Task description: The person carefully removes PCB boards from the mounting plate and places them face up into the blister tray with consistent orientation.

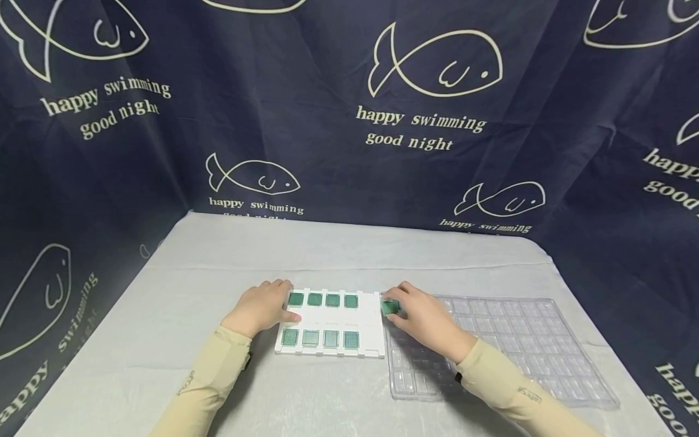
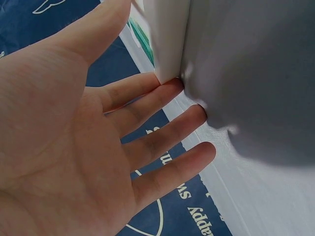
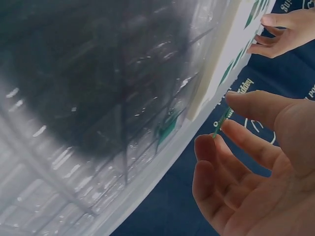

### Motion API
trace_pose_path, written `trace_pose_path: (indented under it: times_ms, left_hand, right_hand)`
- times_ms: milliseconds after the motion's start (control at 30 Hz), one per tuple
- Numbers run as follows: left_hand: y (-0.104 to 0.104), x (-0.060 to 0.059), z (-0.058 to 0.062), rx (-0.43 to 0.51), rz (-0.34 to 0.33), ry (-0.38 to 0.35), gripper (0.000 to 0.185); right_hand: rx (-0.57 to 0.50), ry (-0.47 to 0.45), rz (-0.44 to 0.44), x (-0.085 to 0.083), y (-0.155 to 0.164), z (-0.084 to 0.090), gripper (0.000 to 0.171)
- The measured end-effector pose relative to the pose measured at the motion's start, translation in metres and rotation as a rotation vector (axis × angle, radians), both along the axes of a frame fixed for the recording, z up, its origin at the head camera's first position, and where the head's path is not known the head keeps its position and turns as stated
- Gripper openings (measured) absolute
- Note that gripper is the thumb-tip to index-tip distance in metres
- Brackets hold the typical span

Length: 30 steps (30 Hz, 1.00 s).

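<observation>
A white tray [image 1: 333, 317] lies on the table, with several small green square circuit boards [image 1: 330, 338] set in two rows along its long sides. My left hand [image 1: 264, 306] rests at its left end, thumb over the top face. In the left wrist view, straight, spread fingers [image 2: 157, 110] reach the tray's side. Just beyond the right end, my right hand [image 1: 423, 315] pinches another green circuit board [image 1: 390, 306] over the clear tray's near-left part. The right wrist view shows this board [image 3: 222, 121] edge-on between thumb and fingertips.
A clear plastic tray [image 1: 508, 346] with many small compartments lies to the right, close beside the white tray. In the right wrist view a green patch [image 3: 169, 129] shows at its edge. A dark blue curtain [image 1: 327, 79] with fish drawings surrounds the white-covered table [image 1: 246, 249].
</observation>
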<state>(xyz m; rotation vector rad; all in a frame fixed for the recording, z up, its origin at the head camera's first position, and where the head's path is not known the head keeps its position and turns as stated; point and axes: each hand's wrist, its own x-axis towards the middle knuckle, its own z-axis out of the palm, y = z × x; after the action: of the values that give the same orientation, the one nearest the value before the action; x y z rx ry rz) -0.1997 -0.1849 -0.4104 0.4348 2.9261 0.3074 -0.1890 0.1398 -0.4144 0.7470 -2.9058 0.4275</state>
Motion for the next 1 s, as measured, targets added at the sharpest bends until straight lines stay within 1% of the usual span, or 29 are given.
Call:
trace_pose_path:
  times_ms: [267,467,767,1000]
  left_hand:
    - [-0.001,0.0,0.0,0.001,-0.001,0.0,0.074]
    - [-0.001,-0.001,0.0,0.003,-0.004,0.001,0.075]
    - [-0.001,-0.002,-0.002,-0.002,-0.007,0.008,0.074]
    - [-0.002,-0.003,-0.003,-0.008,-0.009,0.005,0.075]
  right_hand:
    - [0.007,0.026,-0.02,0.003,0.007,-0.004,0.034]
    - [0.021,0.029,-0.026,0.005,0.01,-0.008,0.033]
    - [0.009,-0.025,-0.047,0.003,0.013,-0.013,0.03]
    - [0.004,-0.053,-0.034,0.0,0.017,-0.018,0.029]
